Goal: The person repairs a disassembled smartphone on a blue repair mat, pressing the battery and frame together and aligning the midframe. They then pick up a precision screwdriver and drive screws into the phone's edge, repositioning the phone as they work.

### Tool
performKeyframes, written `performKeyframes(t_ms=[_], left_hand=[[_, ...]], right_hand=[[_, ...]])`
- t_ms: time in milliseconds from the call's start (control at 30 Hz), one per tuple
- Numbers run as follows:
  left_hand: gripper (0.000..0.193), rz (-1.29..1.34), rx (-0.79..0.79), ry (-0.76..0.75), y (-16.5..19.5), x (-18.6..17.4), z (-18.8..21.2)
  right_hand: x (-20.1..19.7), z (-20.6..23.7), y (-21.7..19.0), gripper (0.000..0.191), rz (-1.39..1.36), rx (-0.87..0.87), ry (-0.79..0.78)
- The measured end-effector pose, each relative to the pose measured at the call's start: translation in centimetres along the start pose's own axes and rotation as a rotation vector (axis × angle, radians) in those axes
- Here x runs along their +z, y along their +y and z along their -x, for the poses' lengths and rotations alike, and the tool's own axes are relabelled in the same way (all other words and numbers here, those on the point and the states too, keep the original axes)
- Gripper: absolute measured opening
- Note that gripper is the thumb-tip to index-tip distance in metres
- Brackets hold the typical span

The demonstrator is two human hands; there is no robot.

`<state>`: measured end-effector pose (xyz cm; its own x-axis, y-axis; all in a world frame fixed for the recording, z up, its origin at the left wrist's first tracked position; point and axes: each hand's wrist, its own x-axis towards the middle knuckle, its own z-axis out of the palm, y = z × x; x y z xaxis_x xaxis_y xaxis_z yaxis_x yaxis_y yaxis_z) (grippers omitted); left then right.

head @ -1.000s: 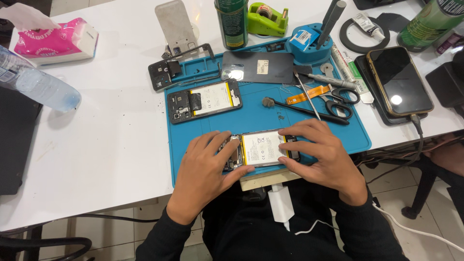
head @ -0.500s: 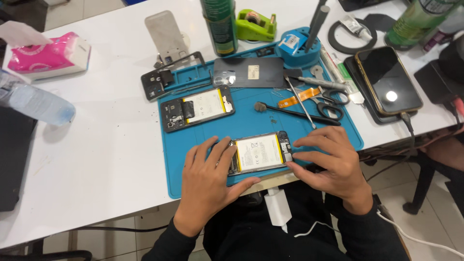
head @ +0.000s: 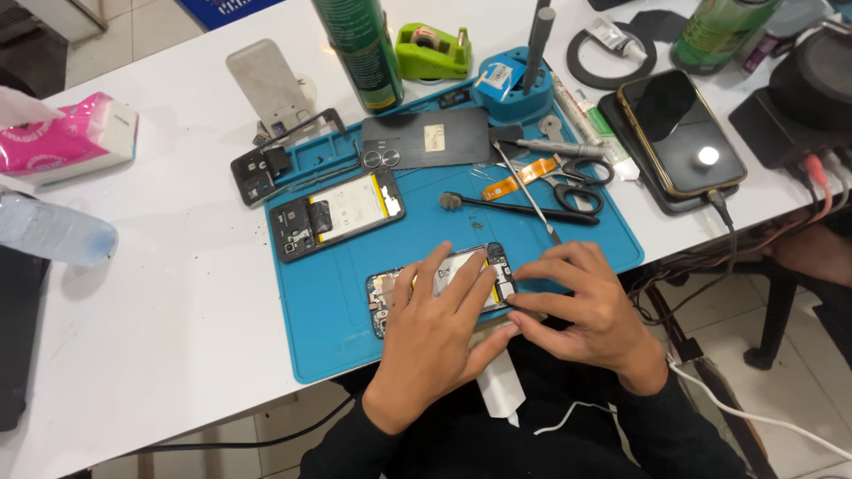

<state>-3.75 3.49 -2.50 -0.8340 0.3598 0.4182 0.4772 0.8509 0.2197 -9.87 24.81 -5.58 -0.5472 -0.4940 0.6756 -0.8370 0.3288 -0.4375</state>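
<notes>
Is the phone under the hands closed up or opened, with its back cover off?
Opened. The phone lying on the blue mat shows bare internals and a pale battery between the left hand and right hand.

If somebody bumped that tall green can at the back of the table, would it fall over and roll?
Probably, yes. The green can stands upright and looks tall and narrow, so a sideways knock would likely tip it. Its round body would then tend to roll on the smooth white table, perhaps until the green tape dispenser beside it stops it.
</notes>
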Motion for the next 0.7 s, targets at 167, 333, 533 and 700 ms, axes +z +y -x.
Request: performKeyframes(t_ms=[167, 333, 533, 700], left_hand=[[0.055, -0.128, 0.004, 0.006, 0.2, 0.9, 0.1], [0.053, -0.101, -0.048, -0.002, 0.2, 0.8, 0.0], [0.058, -0.081, -0.096, -0.01, 0.4, 1.1, -0.2], [0.061, -0.139, -0.082, 0.001, 0.3, 1.3, 0.0]], right_hand=[[0.1, -0.2, 0.4, 0.02, -0.01, 0.001, -0.01], [0.1, -0.4, 0.5, 0.016, -0.02, 0.011, -0.017], [0.1, -0.5, 0.4, 0.013, 0.011, 0.022, -0.042], [0.0, -0.7, 0.3, 0.014, 0.032, 0.028, -0.079]])
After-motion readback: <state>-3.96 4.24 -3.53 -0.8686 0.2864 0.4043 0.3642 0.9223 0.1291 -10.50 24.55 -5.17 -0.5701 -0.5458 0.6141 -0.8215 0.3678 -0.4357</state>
